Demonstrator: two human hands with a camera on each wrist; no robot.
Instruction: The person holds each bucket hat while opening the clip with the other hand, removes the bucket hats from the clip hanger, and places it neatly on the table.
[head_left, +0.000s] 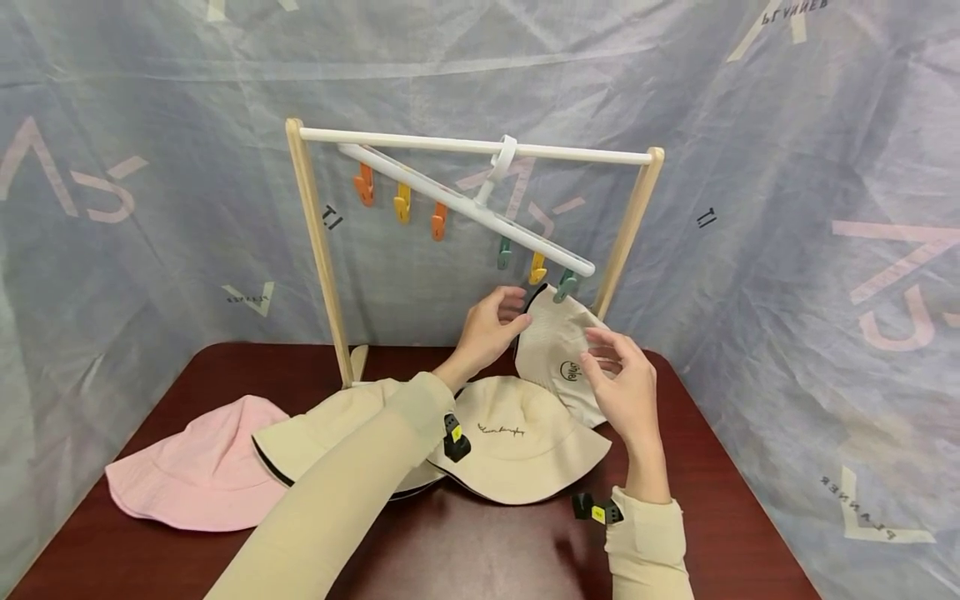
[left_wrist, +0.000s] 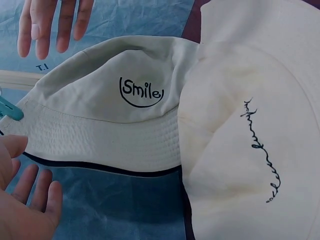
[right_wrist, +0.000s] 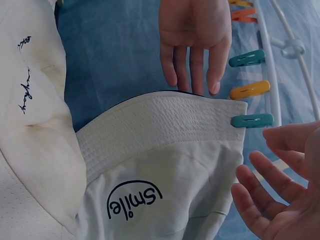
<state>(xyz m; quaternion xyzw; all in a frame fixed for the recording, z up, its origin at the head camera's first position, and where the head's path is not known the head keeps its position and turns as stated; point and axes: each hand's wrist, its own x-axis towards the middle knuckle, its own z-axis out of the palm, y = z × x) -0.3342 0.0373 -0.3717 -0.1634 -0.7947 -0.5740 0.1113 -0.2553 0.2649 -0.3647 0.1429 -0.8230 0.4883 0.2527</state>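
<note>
A white bucket hat [head_left: 551, 342] with "Smile" lettering and a black edge hangs by its brim from the end green clip [head_left: 566, 286] of a white hanger [head_left: 468, 207]. My left hand [head_left: 489, 327] is beside the brim's left edge, fingers relaxed and holding nothing. On the hat's other side, my right hand [head_left: 624, 382] is raised with loosely bent fingers and nothing in its grasp. The right wrist view shows the clip [right_wrist: 252, 121] biting the brim's corner, with the right hand's fingers [right_wrist: 272, 182] apart from it. The hanger tilts down toward this end.
A wooden stand with a white bar [head_left: 405, 142] carries the hanger. Orange, yellow and green clips [head_left: 438, 222] hang along it. A cream hat with script [head_left: 517, 442], another cream hat [head_left: 330, 425] and a pink hat [head_left: 210, 467] lie on the dark red table [head_left: 720, 517].
</note>
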